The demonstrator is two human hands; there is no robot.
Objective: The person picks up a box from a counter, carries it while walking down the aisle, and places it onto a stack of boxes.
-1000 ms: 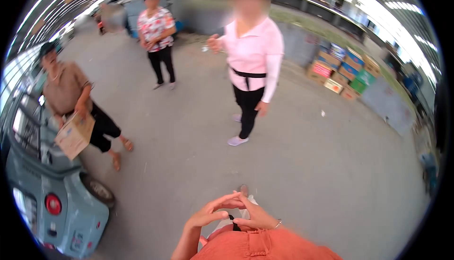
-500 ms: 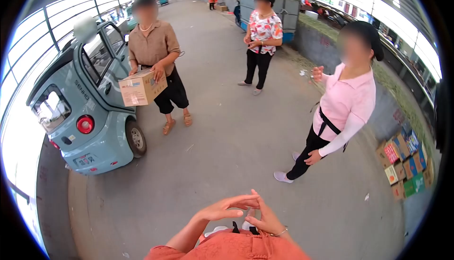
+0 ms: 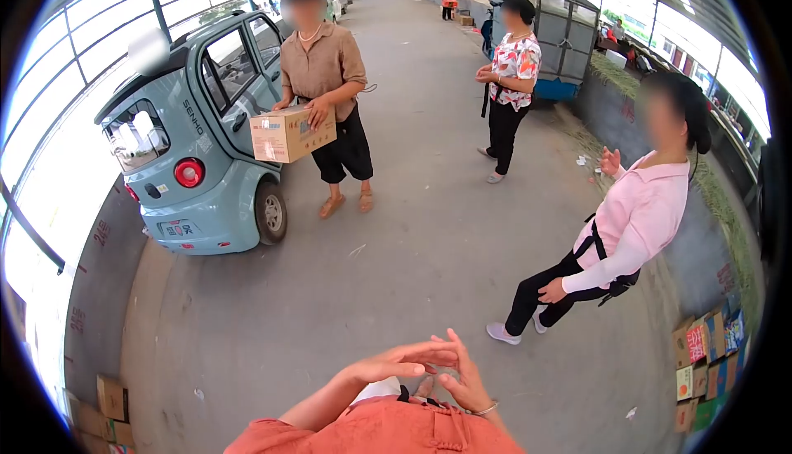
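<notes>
At the bottom of the view, my left hand (image 3: pixel 388 363) reaches across in front of my orange top (image 3: pixel 371 429). Its fingers are stretched out and meet the fingers of my right hand (image 3: pixel 464 378) near their tips. A thin bracelet (image 3: pixel 488 408) circles my right wrist. No object shows between the two hands, and both look open. Farther off, a person in a brown shirt (image 3: pixel 323 62) holds a cardboard box (image 3: pixel 285 142) with both hands at waist height.
A small blue car (image 3: pixel 210 198) stands on the left, close to the person with the box. Another person in a pink shirt (image 3: pixel 656 198) is on the right; one in a flowered top (image 3: pixel 518 62) stands farther back. Stacked cartons (image 3: pixel 697 371) lie by the right wall, others (image 3: pixel 111 396) lower left.
The view has turned left, so the car and people appear farther right. The person in pink has shifted their legs and leans. My hands stay together, fingertips touching.
</notes>
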